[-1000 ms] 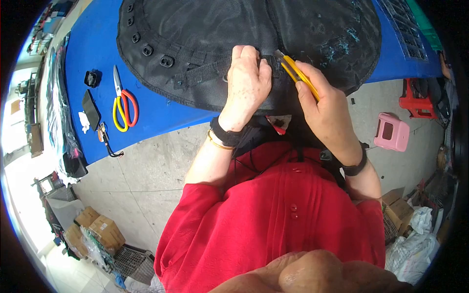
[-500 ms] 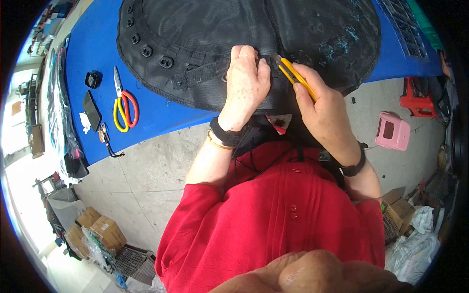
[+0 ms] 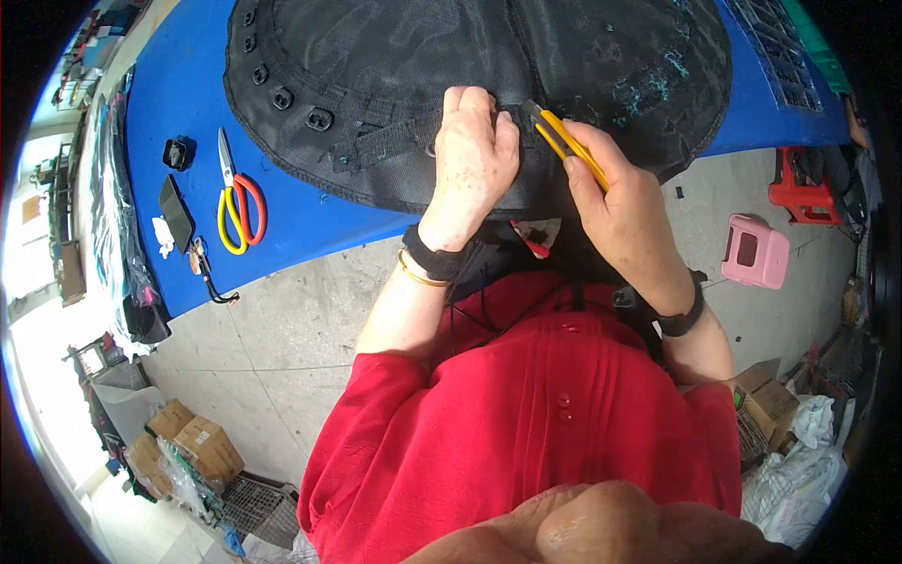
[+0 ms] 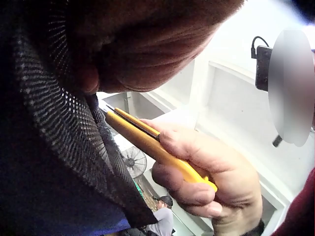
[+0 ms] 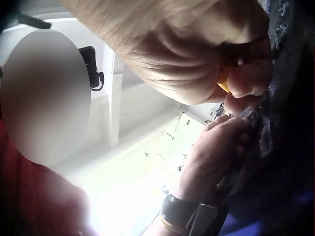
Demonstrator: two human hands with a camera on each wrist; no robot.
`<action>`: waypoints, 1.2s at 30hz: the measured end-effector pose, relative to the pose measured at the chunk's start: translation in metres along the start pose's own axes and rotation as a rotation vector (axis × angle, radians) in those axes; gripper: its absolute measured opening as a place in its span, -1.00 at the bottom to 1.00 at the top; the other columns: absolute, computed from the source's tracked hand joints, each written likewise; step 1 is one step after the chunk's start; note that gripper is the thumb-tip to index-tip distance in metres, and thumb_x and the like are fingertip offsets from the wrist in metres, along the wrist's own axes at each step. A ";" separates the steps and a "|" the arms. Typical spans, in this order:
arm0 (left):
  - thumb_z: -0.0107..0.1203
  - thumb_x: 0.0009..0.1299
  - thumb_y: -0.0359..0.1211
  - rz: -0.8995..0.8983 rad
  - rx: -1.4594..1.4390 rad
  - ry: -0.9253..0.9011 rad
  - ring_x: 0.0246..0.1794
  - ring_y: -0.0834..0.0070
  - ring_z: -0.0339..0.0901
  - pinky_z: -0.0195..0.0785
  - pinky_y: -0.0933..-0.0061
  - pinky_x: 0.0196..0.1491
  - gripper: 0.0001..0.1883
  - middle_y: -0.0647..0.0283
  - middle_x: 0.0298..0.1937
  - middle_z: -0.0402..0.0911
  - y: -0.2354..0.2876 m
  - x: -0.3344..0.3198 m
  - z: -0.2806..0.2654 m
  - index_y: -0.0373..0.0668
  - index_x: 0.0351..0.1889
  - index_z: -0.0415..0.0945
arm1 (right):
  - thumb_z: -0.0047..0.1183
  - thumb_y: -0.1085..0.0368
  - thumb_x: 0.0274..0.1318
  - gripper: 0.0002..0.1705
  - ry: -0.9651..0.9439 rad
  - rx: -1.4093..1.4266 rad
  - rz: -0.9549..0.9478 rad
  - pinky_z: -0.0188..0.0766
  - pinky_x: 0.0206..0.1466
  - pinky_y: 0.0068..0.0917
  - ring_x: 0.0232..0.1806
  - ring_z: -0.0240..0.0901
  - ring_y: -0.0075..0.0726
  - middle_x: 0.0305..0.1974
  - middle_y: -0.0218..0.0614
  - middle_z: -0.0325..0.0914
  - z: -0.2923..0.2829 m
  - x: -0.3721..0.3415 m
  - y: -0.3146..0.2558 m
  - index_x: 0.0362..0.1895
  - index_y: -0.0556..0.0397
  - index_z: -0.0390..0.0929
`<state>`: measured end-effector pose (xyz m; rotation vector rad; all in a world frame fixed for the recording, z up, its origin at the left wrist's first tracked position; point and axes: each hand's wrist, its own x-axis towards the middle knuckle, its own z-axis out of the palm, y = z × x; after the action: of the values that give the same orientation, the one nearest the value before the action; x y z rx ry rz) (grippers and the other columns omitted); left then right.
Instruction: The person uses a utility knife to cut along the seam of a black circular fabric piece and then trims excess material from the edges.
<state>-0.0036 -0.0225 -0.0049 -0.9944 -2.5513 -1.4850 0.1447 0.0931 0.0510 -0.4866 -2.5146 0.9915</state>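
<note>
A round black fabric piece (image 3: 423, 56) with a mesh edge lies on the blue table. The left hand (image 3: 472, 169) grips a black strap at its near edge, fingers curled over it. In the right hand (image 3: 625, 211) is a yellow-handled cutter (image 3: 570, 146), its blade tip close to the strap beside the left fingers. The left wrist view shows the cutter (image 4: 157, 150) held between thumb and fingers, its tip by the mesh (image 4: 69, 118). From the right wrist, the cutter (image 5: 224, 84) is mostly hidden by the hand holding it.
On the blue table (image 3: 291, 216) at left lie scissors (image 3: 233, 193) with red and yellow handles, a dark flat object (image 3: 176, 211) and a small black part (image 3: 178, 152). A pink stool (image 3: 755, 252) and a red stool (image 3: 803, 188) stand on the floor at right.
The cutter and right hand have shifted slightly left since a second ago, bringing the blade nearer the left fingers. The left hand has barely moved.
</note>
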 end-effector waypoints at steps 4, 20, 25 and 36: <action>0.25 0.44 -0.40 -0.004 0.007 -0.005 -0.12 -0.11 0.63 0.52 0.03 -0.02 -0.81 -0.11 -0.09 0.60 -0.002 0.000 0.000 -0.34 -0.11 0.57 | 0.16 0.34 0.44 -0.63 -0.022 0.033 -0.002 0.65 -0.16 0.05 -0.12 0.71 0.34 -0.14 0.16 0.73 -0.003 0.002 -0.002 0.26 0.06 0.58; 0.23 0.43 -0.43 0.025 0.025 0.000 -0.13 -0.08 0.64 0.53 0.07 -0.04 -0.83 -0.10 -0.10 0.62 -0.005 0.001 0.001 -0.34 -0.10 0.60 | 0.16 0.34 0.42 -0.62 -0.055 0.082 0.012 0.65 -0.17 -0.02 -0.12 0.71 0.30 -0.15 0.13 0.73 -0.008 -0.003 0.006 0.27 0.00 0.61; 0.22 0.42 -0.45 0.039 0.022 0.004 -0.14 -0.03 0.64 0.53 0.11 -0.05 -0.83 -0.10 -0.10 0.62 -0.007 0.001 0.001 -0.35 -0.10 0.60 | 0.17 0.31 0.43 -0.62 -0.126 0.088 0.022 0.63 -0.20 -0.04 -0.16 0.73 0.26 -0.14 0.09 0.75 -0.021 -0.008 0.012 0.27 0.00 0.61; 0.35 0.44 -0.32 0.040 0.106 -0.025 -0.10 -0.03 0.64 0.54 0.09 -0.04 -0.69 -0.11 -0.05 0.60 -0.001 -0.001 -0.010 -0.41 -0.06 0.59 | 0.18 0.33 0.43 -0.61 -0.131 0.102 0.013 0.68 -0.09 -0.09 -0.07 0.75 0.21 -0.07 0.07 0.76 -0.025 -0.018 0.021 0.29 0.03 0.59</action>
<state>-0.0065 -0.0314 -0.0003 -1.0494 -2.5807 -1.3208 0.1762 0.1136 0.0489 -0.4205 -2.5616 1.1855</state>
